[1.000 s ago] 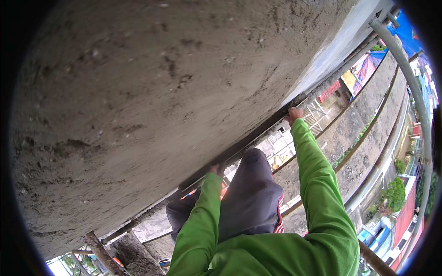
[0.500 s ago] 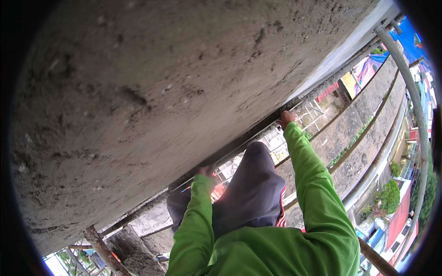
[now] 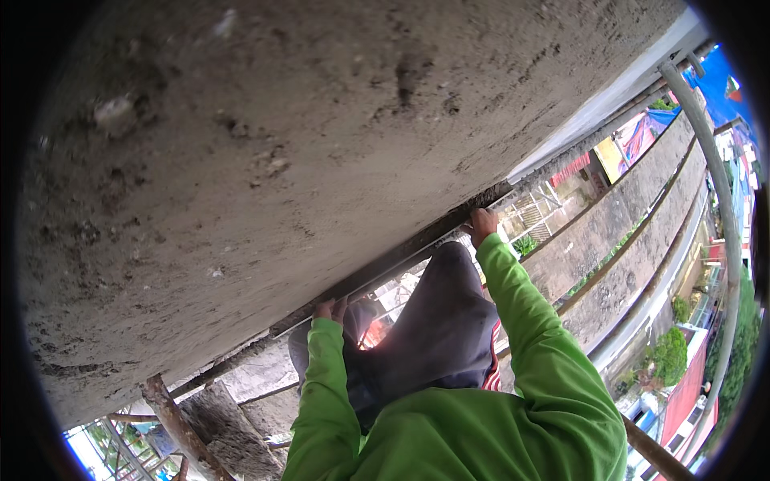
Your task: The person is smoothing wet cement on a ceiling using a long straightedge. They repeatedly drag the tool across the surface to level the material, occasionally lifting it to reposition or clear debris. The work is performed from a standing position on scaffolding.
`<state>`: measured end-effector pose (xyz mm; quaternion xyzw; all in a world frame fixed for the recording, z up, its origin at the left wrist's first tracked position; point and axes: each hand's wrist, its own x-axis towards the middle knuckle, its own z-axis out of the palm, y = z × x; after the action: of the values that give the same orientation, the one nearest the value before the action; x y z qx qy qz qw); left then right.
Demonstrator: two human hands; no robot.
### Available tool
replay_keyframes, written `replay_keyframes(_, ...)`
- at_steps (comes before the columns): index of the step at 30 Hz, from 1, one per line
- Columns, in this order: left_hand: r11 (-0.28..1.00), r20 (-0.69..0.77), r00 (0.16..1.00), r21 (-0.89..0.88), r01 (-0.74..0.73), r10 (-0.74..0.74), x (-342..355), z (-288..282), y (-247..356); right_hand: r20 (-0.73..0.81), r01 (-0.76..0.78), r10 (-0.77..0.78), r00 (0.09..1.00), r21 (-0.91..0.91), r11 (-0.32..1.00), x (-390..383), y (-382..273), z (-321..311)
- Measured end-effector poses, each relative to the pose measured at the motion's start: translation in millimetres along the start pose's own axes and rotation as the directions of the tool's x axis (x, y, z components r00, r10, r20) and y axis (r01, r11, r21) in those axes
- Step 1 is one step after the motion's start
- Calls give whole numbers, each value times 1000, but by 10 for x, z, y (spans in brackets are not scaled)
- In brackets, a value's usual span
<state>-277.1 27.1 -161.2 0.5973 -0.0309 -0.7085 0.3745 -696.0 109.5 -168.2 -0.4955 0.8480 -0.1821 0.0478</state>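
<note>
Now both hands, left hand and right hand, sit lower along the straightedge.

Bright green sleeves, dark trousers

Bright lime-green sleeves lie below the mottled grey, dark-speckled plaster wall. Dark grey trousers carry red-and-white side stripes beneath that wall.

You have no packages, labels, signs or screens in view here, beside the rough plaster wall or below it.
</note>
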Motion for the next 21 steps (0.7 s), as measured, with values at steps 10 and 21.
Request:
replay_keyframes(10, 885, 174, 981, 439, -154, 85, 267, 168, -645, 119, -188, 194, 974, -62, 980, 116, 698, 103)
replay_keyframes(21, 671, 336, 931, 658, -341, 144, 1282, 182, -1333, 189, -80, 124, 974, -229, 970, 487, 1453, 145)
